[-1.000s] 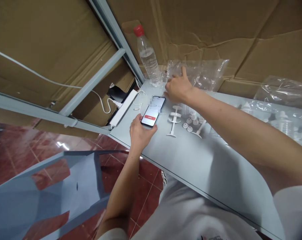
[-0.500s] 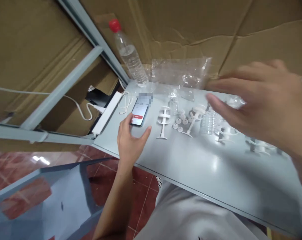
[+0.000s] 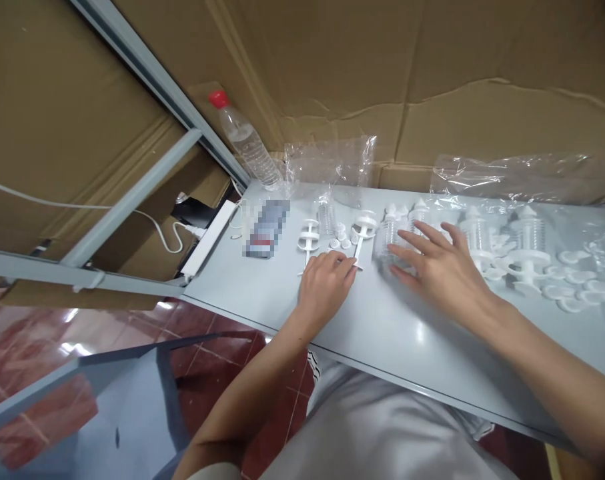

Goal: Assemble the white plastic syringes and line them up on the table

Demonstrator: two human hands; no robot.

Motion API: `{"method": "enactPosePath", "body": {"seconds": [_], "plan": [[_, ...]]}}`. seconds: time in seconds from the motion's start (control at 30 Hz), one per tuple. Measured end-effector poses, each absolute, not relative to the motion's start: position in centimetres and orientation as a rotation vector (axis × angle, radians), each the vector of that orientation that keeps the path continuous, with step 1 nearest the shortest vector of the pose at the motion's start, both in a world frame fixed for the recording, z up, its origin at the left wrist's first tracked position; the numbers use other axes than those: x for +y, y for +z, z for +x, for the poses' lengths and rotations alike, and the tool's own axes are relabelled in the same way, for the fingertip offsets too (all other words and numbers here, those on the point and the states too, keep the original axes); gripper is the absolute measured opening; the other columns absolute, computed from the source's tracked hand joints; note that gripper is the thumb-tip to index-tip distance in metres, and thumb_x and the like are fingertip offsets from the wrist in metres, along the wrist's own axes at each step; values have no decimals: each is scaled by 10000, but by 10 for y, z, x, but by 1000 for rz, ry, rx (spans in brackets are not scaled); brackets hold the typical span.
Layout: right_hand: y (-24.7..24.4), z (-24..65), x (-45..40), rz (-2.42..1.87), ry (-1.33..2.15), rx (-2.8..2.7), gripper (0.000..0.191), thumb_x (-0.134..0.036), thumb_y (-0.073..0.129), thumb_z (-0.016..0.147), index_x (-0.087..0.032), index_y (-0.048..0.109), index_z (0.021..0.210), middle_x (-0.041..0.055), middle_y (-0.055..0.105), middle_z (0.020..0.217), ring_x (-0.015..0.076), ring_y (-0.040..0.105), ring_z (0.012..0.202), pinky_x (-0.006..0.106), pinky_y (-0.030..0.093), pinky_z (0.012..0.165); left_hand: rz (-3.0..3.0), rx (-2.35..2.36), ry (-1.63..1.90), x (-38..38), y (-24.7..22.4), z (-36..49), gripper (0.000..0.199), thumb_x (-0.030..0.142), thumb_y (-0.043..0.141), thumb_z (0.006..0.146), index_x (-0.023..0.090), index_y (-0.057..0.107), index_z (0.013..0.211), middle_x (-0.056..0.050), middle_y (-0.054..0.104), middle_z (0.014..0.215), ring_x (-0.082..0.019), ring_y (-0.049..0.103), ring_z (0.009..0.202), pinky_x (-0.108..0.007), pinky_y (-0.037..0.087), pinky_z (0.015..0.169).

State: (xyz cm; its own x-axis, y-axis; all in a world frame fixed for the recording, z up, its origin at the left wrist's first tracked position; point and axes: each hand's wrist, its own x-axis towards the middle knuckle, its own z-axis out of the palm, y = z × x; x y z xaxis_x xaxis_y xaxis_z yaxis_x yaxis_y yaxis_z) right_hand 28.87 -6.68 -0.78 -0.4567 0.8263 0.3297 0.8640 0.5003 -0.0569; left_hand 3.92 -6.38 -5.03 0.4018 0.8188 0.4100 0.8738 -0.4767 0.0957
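Observation:
My left hand (image 3: 327,283) is closed at the lower end of a white plunger-like plastic part (image 3: 364,230), its thumb and fingertips at the thin rod. A similar white plunger-like part (image 3: 309,237) lies just beyond that hand, its lower end partly covered. My right hand (image 3: 445,270) is open with fingers spread, hovering by a clear ridged plastic cylinder (image 3: 388,233); nothing shows in its grip. Small white caps (image 3: 340,237) lie between the two plunger-like parts, near another clear ridged cylinder (image 3: 326,217).
A phone (image 3: 265,230) lies at the left, beside a white power strip (image 3: 209,240). Behind stands a red-capped water bottle (image 3: 252,150). To the right are assembled ridged pieces (image 3: 529,237), white rings (image 3: 577,280) and clear plastic bags (image 3: 512,175). Cardboard (image 3: 332,60) walls the back.
My left hand has moved right from the phone to the white plunger-like part. My right hand has come down closer to the table and the ridged cylinders. The view has shifted.

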Motion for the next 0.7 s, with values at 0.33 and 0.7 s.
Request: {"method": "enactPosePath", "body": {"seconds": [0.33,0.7], "plan": [[-12,264,-63,-1354,-185,-2396,300,-266,534,1050,-200,793,1187,148,778,1285,365,675,1292,622,394,1165,-2457,-1584,-799,-60,-41,9,194,273,703,974,224,774,1148,-103,749,1099,-257,703,1029,-404,556,945],[-2,226,-62,-1233,-187,-2434,278,-309,572,1045,-199,778,1194,154,767,1307,368,667,1277,589,420,1128,-2370,-1999,-847,-43,-46,-36,251,295,660,993,224,769,1208,-76,773,1218,-239,750,1083,-351,576,947]]}}
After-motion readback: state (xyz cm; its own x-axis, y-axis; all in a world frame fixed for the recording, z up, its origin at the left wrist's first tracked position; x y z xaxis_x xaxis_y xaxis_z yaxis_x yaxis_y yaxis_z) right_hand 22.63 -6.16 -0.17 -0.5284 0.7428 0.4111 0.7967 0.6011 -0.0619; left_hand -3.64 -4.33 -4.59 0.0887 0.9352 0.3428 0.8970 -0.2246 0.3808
